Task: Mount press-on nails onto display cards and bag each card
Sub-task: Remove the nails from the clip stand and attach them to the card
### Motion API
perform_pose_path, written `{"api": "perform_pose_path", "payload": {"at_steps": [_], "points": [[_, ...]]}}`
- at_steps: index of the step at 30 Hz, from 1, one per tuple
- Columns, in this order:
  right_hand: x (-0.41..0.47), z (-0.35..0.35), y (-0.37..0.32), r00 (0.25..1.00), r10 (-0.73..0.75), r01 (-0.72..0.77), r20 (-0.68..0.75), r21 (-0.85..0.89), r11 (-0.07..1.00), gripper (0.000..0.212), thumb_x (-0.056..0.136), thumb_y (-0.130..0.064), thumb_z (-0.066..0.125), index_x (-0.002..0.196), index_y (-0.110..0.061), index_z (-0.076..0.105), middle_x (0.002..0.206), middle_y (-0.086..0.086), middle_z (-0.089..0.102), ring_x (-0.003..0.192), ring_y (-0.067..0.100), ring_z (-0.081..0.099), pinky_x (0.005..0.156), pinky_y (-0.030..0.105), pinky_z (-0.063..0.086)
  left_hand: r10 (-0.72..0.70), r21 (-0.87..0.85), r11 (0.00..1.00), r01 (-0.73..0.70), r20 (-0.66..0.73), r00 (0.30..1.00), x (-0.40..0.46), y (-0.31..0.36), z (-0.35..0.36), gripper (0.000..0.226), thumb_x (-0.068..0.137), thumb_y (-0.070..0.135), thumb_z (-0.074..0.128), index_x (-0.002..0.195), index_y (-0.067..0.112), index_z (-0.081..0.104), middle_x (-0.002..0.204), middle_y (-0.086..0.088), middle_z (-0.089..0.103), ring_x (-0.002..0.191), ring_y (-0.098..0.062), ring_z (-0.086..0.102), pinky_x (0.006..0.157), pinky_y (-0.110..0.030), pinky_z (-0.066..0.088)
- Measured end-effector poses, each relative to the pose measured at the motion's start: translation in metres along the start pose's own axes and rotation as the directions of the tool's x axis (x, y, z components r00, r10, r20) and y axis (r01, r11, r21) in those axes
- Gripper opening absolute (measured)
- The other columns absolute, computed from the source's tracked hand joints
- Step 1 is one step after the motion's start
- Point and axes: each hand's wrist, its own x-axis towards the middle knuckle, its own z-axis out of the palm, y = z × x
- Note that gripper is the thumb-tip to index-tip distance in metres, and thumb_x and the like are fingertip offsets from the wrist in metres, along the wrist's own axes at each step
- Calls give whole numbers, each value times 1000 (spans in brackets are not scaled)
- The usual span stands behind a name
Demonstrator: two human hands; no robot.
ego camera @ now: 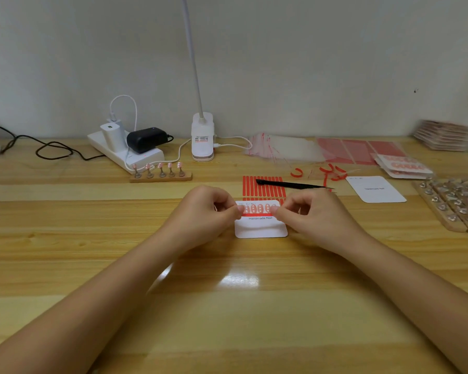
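Your left hand (211, 209) and right hand (305, 211) pinched opposite ends of the red strip (257, 213) on the card (260, 228), nails (257, 208) lined up between your fingertips

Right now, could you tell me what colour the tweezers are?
Black tweezers, clearest in the head view.

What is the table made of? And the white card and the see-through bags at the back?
The table looks like glossy varnished wood: pale grain stripes with lamp glare. The card seems to be matte white paper or thin cardboard, flat with rounded corners and printed words. The bags look like thin clear plastic film, shiny, with red edges.
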Motion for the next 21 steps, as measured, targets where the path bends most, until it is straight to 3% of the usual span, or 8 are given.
{"api": "perform_pose_path", "payload": {"at_steps": [8, 21], "points": [[-1, 5, 6, 1000, -8, 10, 26, -74, 997, 26, 79, -27, 68, 55, -26, 60, 60, -11, 59, 59, -5, 50, 53, 10, 36, -41, 122, 992, 27, 112, 993, 1, -2, 3, 22, 88, 25, 60, 68, 20, 65, 63, 11, 58, 51, 7, 50, 44, -8, 35], [1, 6, 7, 997, 11, -6, 72, -66, 998, 29, 79, -22, 68, 52, -27, 57, 58, -12, 56, 56, -10, 48, 52, 8, 36, -69, 152, 987, 50, 123, 990, 7, -3, 7, 20, 85, 23, 63, 68, 12, 66, 57, 9, 59, 44, 7, 49, 37, -9, 31]]}}
